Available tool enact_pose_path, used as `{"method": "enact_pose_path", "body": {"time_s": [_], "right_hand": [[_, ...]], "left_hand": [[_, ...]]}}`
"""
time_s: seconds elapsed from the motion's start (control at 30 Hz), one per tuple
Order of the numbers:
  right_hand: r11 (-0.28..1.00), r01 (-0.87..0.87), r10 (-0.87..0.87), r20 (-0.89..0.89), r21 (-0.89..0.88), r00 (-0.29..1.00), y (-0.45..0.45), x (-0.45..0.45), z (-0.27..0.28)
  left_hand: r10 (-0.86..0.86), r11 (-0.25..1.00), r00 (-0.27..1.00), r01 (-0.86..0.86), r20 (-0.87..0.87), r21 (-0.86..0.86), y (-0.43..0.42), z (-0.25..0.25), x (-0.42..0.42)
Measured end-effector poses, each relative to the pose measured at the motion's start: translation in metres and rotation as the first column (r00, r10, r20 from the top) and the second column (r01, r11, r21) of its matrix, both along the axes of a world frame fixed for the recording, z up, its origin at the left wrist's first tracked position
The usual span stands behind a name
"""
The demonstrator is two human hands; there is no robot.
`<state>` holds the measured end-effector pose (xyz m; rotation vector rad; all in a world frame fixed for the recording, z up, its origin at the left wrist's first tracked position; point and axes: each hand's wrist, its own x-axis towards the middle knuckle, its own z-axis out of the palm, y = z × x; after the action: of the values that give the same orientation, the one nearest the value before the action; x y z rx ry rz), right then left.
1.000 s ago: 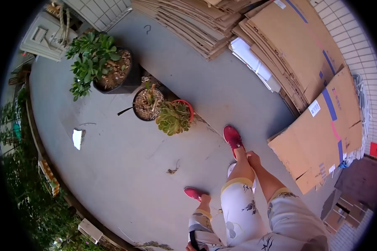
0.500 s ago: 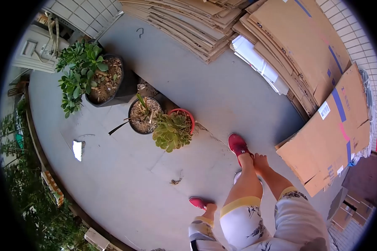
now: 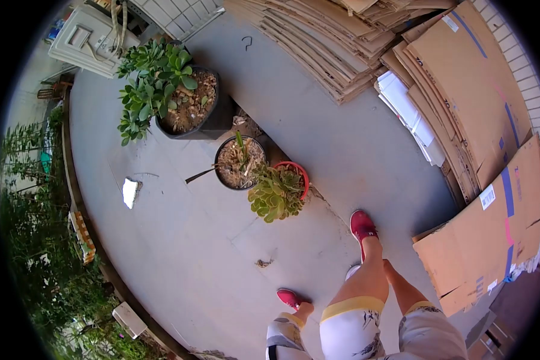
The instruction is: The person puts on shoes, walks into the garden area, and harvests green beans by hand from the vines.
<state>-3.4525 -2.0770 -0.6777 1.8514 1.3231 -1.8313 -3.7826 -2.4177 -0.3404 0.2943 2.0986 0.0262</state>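
Observation:
My left hand [image 3: 372, 245] lies at the end of my forearm, in front of my red shoe [image 3: 363, 224]; its fingers do not show. From the right, my right hand [image 3: 390, 268] passes behind my left forearm, which hides its fingers. No held object is visible. White patterned sleeves with a yellow cuff [image 3: 355, 303] cover both upper forearms. Lower left, my other red shoe [image 3: 290, 297] stands on the grey floor. Ahead is a succulent in a red-rimmed pot [image 3: 276, 193]. Beside it stands a black pot [image 3: 241, 162] with a sparse plant.
A large black planter [image 3: 195, 108] with a leafy succulent stands farther off. Stacked flat cardboard [image 3: 318, 48] and leaning cardboard sheets [image 3: 489, 222] line the back and right. A floor step runs behind the pots. A white scrap [image 3: 129, 192] lies left; greenery [image 3: 42, 240] borders the ledge.
The view has shifted, so the pots and cardboard appear farther right. My right hand's fingers showed beside my left hand before; now they are behind my left forearm.

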Motion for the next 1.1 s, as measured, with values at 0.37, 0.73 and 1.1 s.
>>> {"method": "enact_pose_path", "body": {"time_s": [0.37,0.73,1.1], "right_hand": [[0.975,-0.224,0.219,0.232,-0.004,0.948,-0.088,0.014,0.078],[0.893,-0.436,0.446,0.357,-0.112,0.821,-0.152,0.042,0.138],[0.809,-0.568,0.509,0.305,0.148,0.805,-0.058,-0.012,0.269]], "left_hand": [[0.087,0.995,0.996,-0.087,0.010,0.045,-0.033,0.033,0.020],[0.040,0.999,0.986,-0.039,0.160,-0.014,-0.058,0.044,0.009],[-0.184,0.983,0.983,0.184,0.006,0.009,-0.008,0.117,-0.021]]}}
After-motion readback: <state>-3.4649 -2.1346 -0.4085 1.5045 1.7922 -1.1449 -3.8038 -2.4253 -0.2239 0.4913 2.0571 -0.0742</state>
